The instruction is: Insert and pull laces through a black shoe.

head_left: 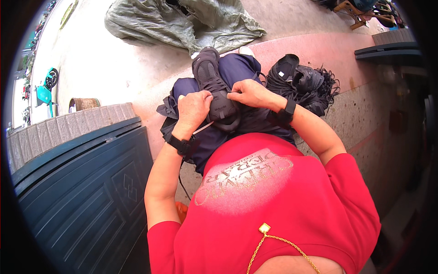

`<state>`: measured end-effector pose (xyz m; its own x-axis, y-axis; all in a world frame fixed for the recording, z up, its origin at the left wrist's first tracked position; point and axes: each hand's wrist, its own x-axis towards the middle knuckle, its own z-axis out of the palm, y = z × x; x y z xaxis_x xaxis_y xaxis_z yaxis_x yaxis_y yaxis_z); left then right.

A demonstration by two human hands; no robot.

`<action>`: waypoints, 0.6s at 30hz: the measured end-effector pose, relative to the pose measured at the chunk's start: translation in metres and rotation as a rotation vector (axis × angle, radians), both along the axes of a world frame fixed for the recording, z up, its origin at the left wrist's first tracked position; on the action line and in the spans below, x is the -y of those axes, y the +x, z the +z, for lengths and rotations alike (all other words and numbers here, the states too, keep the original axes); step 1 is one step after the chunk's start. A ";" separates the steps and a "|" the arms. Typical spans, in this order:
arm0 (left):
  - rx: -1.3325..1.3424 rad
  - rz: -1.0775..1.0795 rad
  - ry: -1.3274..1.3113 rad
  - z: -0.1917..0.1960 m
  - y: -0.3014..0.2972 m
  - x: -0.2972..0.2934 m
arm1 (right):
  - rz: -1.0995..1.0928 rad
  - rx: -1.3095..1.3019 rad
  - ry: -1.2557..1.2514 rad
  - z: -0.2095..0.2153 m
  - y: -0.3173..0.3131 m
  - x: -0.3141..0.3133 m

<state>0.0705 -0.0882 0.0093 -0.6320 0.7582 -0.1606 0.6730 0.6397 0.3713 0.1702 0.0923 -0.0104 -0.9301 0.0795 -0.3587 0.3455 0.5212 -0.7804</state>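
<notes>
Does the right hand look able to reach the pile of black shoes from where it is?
Probably yes: the pile of black shoes lies just right of the right hand, with nothing visible blocking the way, though it is occupied at the black shoe on the lap.

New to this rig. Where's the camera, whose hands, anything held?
No robot here: these are a person's bare hands. The left of two fisheye cameras worn on the head looks down, so straight edges bend and picture left is the person's left. A black shoe lies across the lap, on dark blue trousers. The left hand and right hand are at its laced part, one each side; their exact grip is unclear. To the right sits a black heap, seemingly more shoes.
</notes>
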 end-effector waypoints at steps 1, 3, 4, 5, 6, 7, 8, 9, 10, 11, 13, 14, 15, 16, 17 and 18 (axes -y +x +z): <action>0.000 -0.001 -0.002 -0.001 0.000 0.001 | -0.007 -0.019 -0.023 -0.002 -0.001 -0.001; -0.006 0.007 0.031 -0.001 0.000 0.002 | -0.017 -0.026 -0.051 -0.001 -0.003 -0.004; -0.006 0.006 0.031 -0.002 0.000 0.003 | -0.026 -0.034 -0.077 -0.001 -0.004 -0.005; 0.018 0.052 0.039 -0.002 0.000 0.004 | -0.027 -0.034 -0.077 0.000 -0.004 -0.006; 0.043 0.097 0.048 -0.003 0.000 0.004 | -0.035 -0.041 -0.079 0.000 -0.004 -0.007; 0.044 0.096 0.048 -0.006 0.000 0.005 | -0.043 -0.049 -0.080 0.000 -0.004 -0.008; 0.048 0.104 0.053 -0.009 0.000 0.005 | -0.044 -0.048 -0.080 0.000 -0.003 -0.009; 0.051 0.113 0.057 -0.012 0.001 0.006 | -0.049 -0.034 -0.086 0.000 -0.002 -0.010; 0.051 0.113 0.057 -0.016 0.000 0.007 | -0.054 -0.019 -0.093 -0.001 -0.001 -0.011; 0.089 0.143 0.088 -0.019 0.000 0.007 | -0.054 -0.019 -0.092 -0.003 -0.001 -0.012; 0.127 0.175 0.118 -0.027 -0.001 0.008 | -0.070 -0.005 -0.128 -0.007 0.001 -0.014; 0.243 0.223 0.158 -0.030 -0.002 0.008 | -0.069 -0.006 -0.128 -0.007 0.001 -0.015; 0.359 0.270 0.197 -0.032 -0.003 0.008 | -0.080 0.004 -0.133 -0.006 0.002 -0.015; 0.358 0.271 0.197 -0.034 -0.003 0.007 | -0.092 0.014 -0.138 -0.006 0.002 -0.016; 0.436 0.317 0.204 -0.035 -0.002 0.005 | -0.091 0.014 -0.139 -0.011 0.001 -0.015; 0.514 0.362 0.210 -0.034 -0.001 0.002 | -0.175 -0.079 -0.158 -0.015 0.001 -0.014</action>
<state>0.0699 -0.0898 -0.0251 -0.7350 0.5607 -0.3813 0.1336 0.6710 0.7293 0.1714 0.1063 -0.0258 -0.9327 0.1909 -0.3059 0.3543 0.3284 -0.8756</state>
